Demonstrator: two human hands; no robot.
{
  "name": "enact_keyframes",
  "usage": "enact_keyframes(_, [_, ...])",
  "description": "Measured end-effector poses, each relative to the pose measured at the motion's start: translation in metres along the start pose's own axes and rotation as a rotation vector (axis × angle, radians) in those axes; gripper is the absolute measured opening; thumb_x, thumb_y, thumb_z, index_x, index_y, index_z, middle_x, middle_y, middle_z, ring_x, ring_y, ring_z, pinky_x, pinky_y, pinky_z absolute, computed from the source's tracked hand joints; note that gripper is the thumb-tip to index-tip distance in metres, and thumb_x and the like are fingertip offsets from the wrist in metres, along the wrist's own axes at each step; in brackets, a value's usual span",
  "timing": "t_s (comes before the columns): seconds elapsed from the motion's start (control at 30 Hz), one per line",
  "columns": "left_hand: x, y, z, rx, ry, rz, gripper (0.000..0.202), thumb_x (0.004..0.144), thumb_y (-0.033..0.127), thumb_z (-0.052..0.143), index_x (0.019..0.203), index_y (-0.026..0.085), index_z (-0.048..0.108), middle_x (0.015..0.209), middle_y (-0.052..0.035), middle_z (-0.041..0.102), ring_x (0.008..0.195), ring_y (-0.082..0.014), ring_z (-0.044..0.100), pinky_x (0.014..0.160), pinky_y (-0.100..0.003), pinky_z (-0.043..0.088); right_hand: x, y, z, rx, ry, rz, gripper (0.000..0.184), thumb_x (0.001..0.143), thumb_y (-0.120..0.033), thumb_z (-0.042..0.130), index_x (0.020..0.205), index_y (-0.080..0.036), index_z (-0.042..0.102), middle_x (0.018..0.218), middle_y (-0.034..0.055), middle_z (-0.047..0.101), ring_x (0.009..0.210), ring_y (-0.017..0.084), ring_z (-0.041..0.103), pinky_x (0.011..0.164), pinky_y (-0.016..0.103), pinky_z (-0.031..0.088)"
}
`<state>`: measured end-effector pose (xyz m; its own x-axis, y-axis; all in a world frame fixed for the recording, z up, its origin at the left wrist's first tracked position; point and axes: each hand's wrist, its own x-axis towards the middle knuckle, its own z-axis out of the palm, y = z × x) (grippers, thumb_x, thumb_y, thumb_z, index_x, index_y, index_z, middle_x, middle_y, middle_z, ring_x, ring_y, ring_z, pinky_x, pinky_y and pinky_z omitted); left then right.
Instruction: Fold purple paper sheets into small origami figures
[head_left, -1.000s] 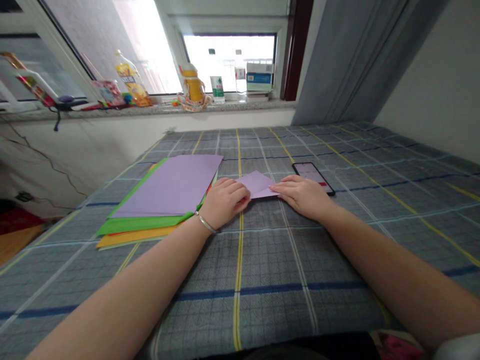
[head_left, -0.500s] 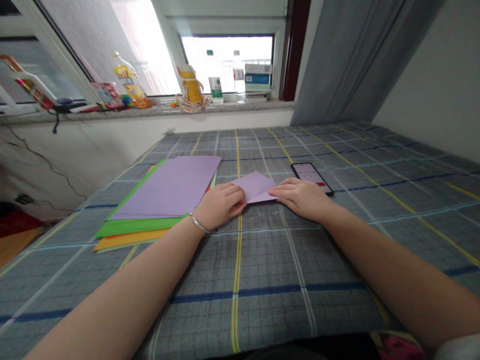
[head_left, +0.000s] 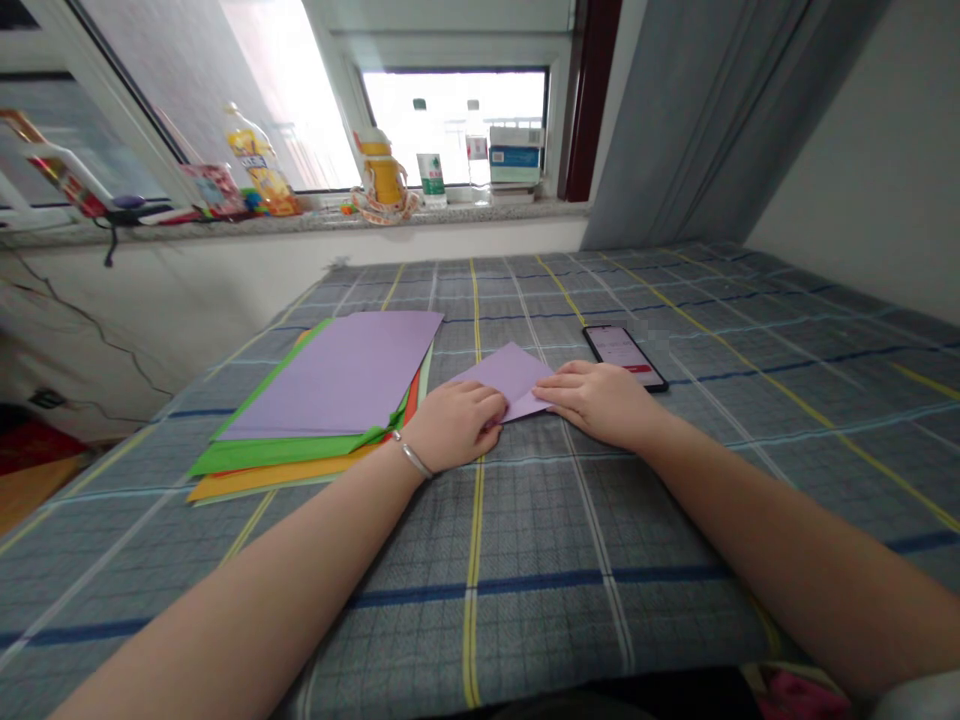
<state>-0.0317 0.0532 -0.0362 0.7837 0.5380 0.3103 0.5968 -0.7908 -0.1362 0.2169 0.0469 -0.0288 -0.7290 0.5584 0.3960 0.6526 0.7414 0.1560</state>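
Folded purple paper (head_left: 511,370) on checked cloth (head_left: 540,540), between a paper stack (head_left: 337,370) and a phone (head_left: 619,347). Left hand (head_left: 459,420), fingers curled, and right hand (head_left: 600,402), fingers extended, touch opposite sides — whether either grips cannot be told.

I'm holding folded purple paper (head_left: 514,366) with left hand (head_left: 457,420) and right hand (head_left: 600,402). Coloured sheets (head_left: 330,380) lying just beside left hand, phone (head_left: 624,350) lying beyond right hand, yellow-labelled bottle (head_left: 256,158) standing on windowsill (head_left: 315,220).
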Motion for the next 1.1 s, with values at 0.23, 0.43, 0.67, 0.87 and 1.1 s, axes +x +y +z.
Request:
enact_keyframes(0.23, [0.007,0.018,0.009,0.179,0.03,-0.146,0.024,0.091,0.021,0.053,0.111,0.017,0.064,0.119,-0.0087,0.067,0.092,-0.0257,0.065,0.076,-0.041,0.047,0.006,-0.018,-0.004,-0.022,0.024,0.021,0.028,0.095,-0.032,0.048,0.107,-0.023,0.072,0.111,0.0013,0.072,0.095,0.021,0.065,0.079,0.034,0.05])
enact_keyframes(0.43, [0.001,0.005,0.004,0.09,-0.001,-0.162,0.033,0.093,0.019,0.049,0.124,0.022,0.061,0.123,-0.0041,0.066,0.104,-0.0232,0.063,0.087,-0.04,0.047,0.0,-0.005,-0.008,0.066,0.051,0.131,0.033,0.082,-0.016,0.061,0.113,-0.021,0.07,0.114,0.0015,0.071,0.101,0.022,0.064,0.086,0.034,0.049])
enact_keyframes(0.67, [-0.001,-0.004,0.004,0.055,0.033,-0.199,0.033,0.094,0.025,0.049,0.126,0.025,0.06,0.125,-0.0012,0.065,0.108,-0.0229,0.06,0.094,-0.04,0.044,-0.008,0.013,-0.006,0.127,0.14,0.165,0.027,0.085,-0.013,0.059,0.104,-0.025,0.073,0.107,-0.0009,0.074,0.096,0.019,0.066,0.083,0.032,0.05])
enact_keyframes(0.87, [-0.003,0.004,0.0,0.159,0.057,-0.283,0.03,0.092,0.021,0.047,0.113,0.024,0.068,0.115,-0.0027,0.069,0.095,-0.026,0.061,0.078,-0.042,0.045,-0.004,0.003,-0.007,0.131,0.209,0.067,0.023,0.091,-0.021,0.054,0.104,-0.024,0.073,0.105,0.0005,0.074,0.095,0.018,0.066,0.085,0.032,0.049])
enact_keyframes(1.1, [-0.003,-0.009,0.008,-0.244,0.146,-0.467,0.033,0.088,0.02,0.048,0.113,0.025,0.071,0.105,-0.003,0.073,0.094,-0.0235,0.062,0.085,-0.037,0.048,-0.005,0.019,0.016,0.261,0.141,0.337,0.068,0.077,-0.031,0.071,0.14,-0.02,0.046,0.137,0.0112,0.055,0.126,0.028,0.049,0.106,0.045,0.039])
